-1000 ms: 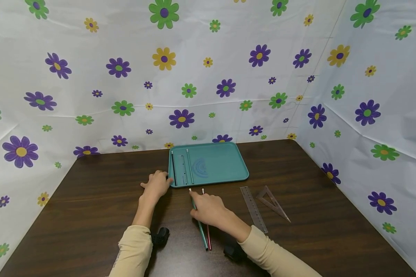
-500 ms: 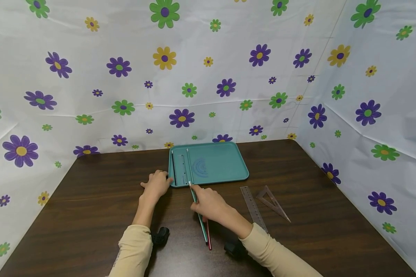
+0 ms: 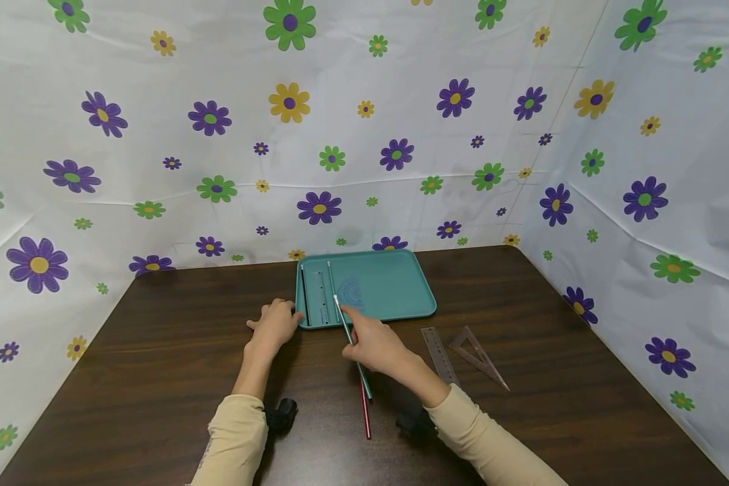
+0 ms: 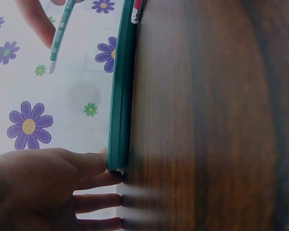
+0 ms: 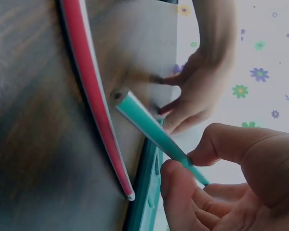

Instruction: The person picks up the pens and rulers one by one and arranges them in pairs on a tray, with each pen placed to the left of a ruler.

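Observation:
My right hand [image 3: 376, 344] pinches a green pencil [image 5: 151, 127] between thumb and fingers. Its white-tipped end reaches over the front rim of the teal tray [image 3: 395, 287], and the other end hangs over the table. At the tray's front left corner, my left hand [image 3: 273, 325] touches the rim, with its straight fingers spread on the tabletop. Inside the tray lie a black pencil [image 3: 305, 293], a narrow ruler [image 3: 320, 297], another green pencil [image 3: 331, 287] and a blue see-through protractor [image 3: 352, 292]. A red pencil [image 3: 366, 415] lies on the table, partly hidden by the right hand.
A clear ruler [image 3: 439, 354] and a clear set square [image 3: 478, 356] lie on the dark wooden table [image 3: 158, 371], right of the right hand. White flowered cloth [image 3: 364, 135] rises behind the table and along its right side.
The right hand has lifted the green pencil off the table and carried it forward, so its white end now crosses the tray's front rim. The left hand has stayed at the tray corner.

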`<state>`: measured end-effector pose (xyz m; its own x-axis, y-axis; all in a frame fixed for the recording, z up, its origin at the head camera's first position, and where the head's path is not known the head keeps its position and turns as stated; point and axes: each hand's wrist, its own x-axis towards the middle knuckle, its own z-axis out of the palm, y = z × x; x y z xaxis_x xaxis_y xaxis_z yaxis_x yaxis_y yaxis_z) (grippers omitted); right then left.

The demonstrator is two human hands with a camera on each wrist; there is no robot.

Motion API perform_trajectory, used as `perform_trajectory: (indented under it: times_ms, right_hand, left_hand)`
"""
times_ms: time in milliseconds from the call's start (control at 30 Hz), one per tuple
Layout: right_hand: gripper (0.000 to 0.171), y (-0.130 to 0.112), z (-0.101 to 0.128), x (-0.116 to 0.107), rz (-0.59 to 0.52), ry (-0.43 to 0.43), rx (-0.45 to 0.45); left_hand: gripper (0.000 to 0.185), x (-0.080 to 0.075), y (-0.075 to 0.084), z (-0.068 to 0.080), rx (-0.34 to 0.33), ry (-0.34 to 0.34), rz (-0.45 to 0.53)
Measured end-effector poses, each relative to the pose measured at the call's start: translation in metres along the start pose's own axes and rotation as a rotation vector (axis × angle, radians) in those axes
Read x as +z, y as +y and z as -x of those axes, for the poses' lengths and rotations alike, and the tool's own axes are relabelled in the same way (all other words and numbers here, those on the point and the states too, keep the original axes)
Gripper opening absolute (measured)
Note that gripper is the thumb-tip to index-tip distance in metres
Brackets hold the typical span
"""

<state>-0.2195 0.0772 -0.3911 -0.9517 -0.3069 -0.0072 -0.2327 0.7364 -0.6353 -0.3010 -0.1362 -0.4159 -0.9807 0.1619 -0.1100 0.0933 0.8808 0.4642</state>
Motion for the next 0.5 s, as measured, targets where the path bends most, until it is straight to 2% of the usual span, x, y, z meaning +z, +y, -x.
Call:
perform_trajectory:
  times_ms: [267,500]
  right_hand:
    - [0.080,0.004,-0.004,-0.010,-0.090,-0.004,0.024]
    - [0.087,0.007,-0.008,-0.017,-0.165,0.022,0.038]
  left_hand:
    - [0.051,0.000,-0.001,0.001,0.002,-0.001,0.002]
    - [0.051,0.000,0.000,0.001,0.007,0.003,-0.002]
